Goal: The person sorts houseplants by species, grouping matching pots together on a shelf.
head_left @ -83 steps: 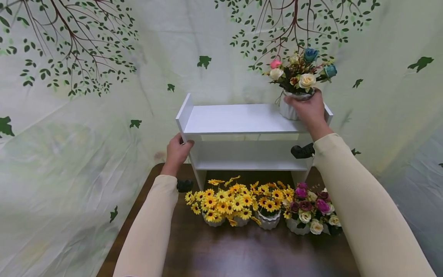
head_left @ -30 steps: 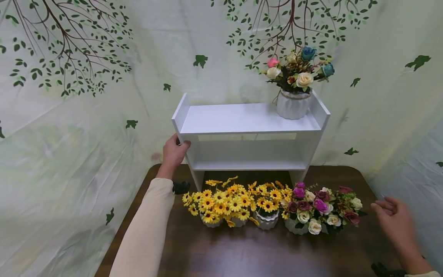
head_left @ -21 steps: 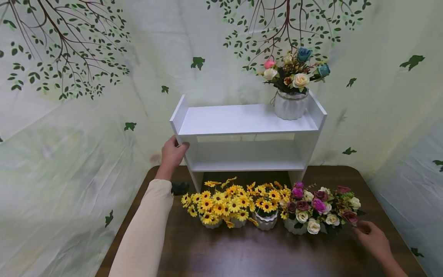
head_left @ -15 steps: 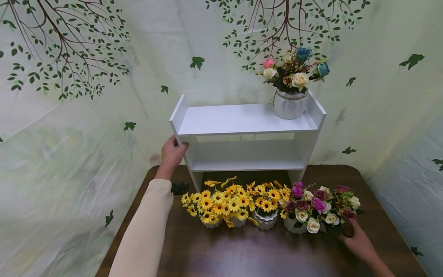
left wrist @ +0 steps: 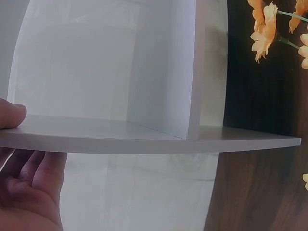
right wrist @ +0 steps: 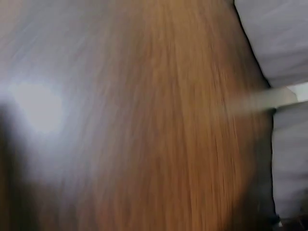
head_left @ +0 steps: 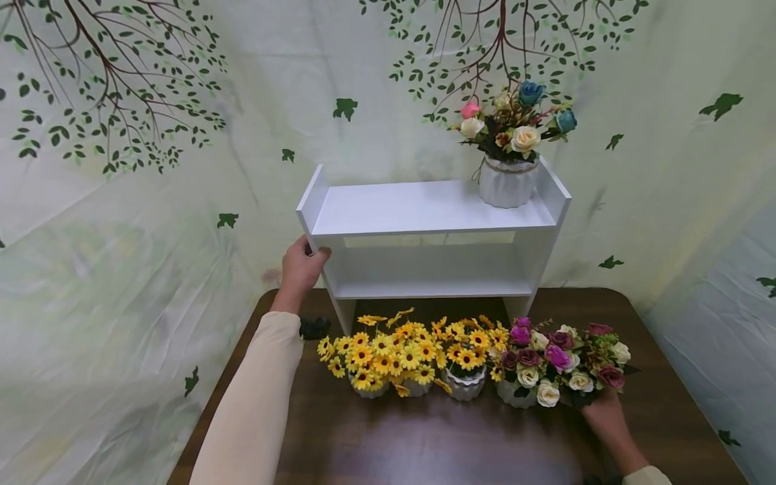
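My left hand (head_left: 301, 271) grips the left side panel of a white two-tier shelf (head_left: 424, 209). In the left wrist view the thumb (left wrist: 12, 114) lies on one face of the panel, fingers on the other. My right hand (head_left: 605, 412) reaches in under the purple and cream roses (head_left: 560, 360) at the right end of the row; its fingers and the pot there are hidden by the blooms. On the top shelf, at the right, stands a white pot (head_left: 508, 182) of blue, pink and cream roses (head_left: 524, 138). The right wrist view is blurred and shows mostly tabletop.
Several pots of yellow daisies (head_left: 388, 353) stand in front of the shelf, left of the roses, one in a scalloped white pot (head_left: 465, 384). All rest on a dark brown wooden table (head_left: 436, 444). A leaf-printed cloth (head_left: 376, 87) hangs behind.
My right hand has let go of the rose pot on the top shelf, swung out right and down, then moved left under the purple roses. The left hand has kept its hold on the shelf.
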`<action>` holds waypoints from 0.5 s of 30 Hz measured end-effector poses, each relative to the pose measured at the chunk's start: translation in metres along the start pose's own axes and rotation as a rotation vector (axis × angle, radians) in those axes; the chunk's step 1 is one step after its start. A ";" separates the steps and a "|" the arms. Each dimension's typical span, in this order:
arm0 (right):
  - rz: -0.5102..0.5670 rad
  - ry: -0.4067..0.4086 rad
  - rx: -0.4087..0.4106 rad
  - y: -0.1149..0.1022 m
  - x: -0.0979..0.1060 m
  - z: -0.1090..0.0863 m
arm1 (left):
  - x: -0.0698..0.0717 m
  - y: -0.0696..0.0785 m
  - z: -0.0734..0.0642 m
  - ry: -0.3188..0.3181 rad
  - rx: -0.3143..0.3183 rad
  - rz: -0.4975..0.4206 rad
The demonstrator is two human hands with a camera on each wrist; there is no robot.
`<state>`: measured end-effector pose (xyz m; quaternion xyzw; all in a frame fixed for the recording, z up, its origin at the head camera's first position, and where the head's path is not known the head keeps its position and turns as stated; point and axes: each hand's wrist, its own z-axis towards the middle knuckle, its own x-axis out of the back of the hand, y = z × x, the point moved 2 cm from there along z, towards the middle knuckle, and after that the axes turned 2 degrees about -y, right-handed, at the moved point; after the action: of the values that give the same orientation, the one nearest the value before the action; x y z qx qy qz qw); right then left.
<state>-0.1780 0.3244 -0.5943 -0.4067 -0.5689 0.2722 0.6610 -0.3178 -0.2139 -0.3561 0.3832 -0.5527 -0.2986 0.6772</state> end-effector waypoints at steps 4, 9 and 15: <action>0.087 0.088 -0.003 -0.003 -0.007 -0.004 | -0.001 0.001 0.000 -0.006 0.007 -0.006; 0.102 0.156 0.001 -0.008 -0.009 -0.008 | -0.001 0.002 0.000 -0.011 0.017 -0.020; 0.049 0.193 -0.035 -0.008 -0.009 -0.008 | -0.001 0.004 0.001 -0.008 0.005 -0.014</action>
<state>-0.1727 0.3107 -0.5924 -0.4560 -0.4972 0.2379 0.6987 -0.3194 -0.2114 -0.3528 0.3875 -0.5534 -0.3037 0.6718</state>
